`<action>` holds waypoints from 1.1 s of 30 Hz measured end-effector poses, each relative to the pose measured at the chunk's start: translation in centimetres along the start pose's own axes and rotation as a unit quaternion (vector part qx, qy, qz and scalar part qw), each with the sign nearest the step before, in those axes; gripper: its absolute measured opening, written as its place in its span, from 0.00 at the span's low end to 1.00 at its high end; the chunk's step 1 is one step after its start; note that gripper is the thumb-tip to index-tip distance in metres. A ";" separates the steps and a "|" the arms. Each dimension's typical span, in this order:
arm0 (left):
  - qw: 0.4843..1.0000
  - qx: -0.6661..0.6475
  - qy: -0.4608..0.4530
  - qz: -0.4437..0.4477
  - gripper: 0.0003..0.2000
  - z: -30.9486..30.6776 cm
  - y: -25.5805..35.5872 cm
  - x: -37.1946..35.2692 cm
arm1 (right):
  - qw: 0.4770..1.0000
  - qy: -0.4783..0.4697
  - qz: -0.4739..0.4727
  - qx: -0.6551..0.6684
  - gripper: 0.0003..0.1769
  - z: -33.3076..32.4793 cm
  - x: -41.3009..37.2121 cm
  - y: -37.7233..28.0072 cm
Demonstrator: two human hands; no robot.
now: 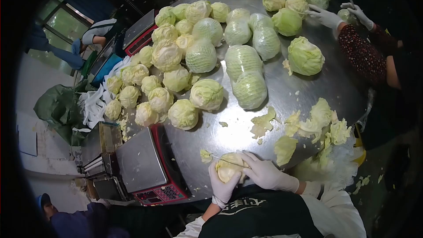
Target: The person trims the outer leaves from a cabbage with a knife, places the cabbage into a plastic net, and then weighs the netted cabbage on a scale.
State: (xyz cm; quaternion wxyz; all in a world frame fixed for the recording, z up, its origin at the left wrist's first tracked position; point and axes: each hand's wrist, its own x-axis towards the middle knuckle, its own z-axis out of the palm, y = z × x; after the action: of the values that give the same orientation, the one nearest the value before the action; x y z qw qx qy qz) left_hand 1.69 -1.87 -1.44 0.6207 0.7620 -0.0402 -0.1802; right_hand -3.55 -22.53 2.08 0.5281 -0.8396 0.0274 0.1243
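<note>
Near the table's front edge, my left hand point(224, 185), in a white glove, is wrapped round the lower left side of a small pale cabbage point(227, 172). My right hand point(266, 172), gloved too, is closed at the cabbage's right side on a thin knife point(229, 161), whose blade lies across the top of the cabbage. A small piece of leaf point(205, 156) is at the blade's far end. The knife's handle is hidden in my right hand.
Many cabbages point(166, 55) cover the table's far left, with wrapped ones point(249, 90) beside them. Red scales point(143, 158) stand at left, loose leaves point(319, 119) lie at right. A co-worker's gloved hands point(324, 17) are at upper right; other people are at left.
</note>
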 end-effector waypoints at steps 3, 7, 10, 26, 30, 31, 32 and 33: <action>0.991 0.101 -0.021 0.087 0.42 0.3 0.6 -0.5 | 0.997 0.072 0.011 0.029 0.29 -0.1 2.4 3.3; 0.951 0.245 -0.013 0.186 0.40 0.2 1.1 -0.5 | 0.998 0.013 0.003 0.068 0.28 -1.3 1.7 2.0; 0.999 0.022 0.016 0.032 0.38 0.5 0.9 0.1 | 0.999 0.011 -0.045 0.000 0.31 -0.6 0.5 2.2; 0.971 0.103 -0.134 0.171 0.47 -3.4 -1.5 -0.6 | 0.965 0.083 0.109 0.223 0.22 -1.1 3.6 5.1; 0.994 -0.098 -0.041 0.018 0.50 -5.2 -0.1 -2.5 | 0.929 0.013 0.198 0.312 0.22 -1.3 0.2 4.2; 0.995 -0.095 -0.036 0.020 0.50 -5.5 0.1 -2.7 | 0.928 0.001 0.177 0.327 0.22 -0.8 -0.6 4.1; 0.994 -0.103 -0.035 0.005 0.49 -5.4 0.8 -3.0 | 0.928 -0.003 0.175 0.329 0.22 -0.2 -1.1 3.6; 0.993 -0.111 -0.035 -0.010 0.48 -5.1 1.2 -3.1 | 0.958 0.021 0.095 0.271 0.22 0.4 -1.5 3.1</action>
State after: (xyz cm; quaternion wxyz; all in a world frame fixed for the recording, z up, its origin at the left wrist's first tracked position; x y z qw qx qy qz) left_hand 0.62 3.52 1.27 0.6978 0.6820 -0.0344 -0.2165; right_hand -5.65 -23.63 -0.45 0.7213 -0.6607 0.1507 0.1435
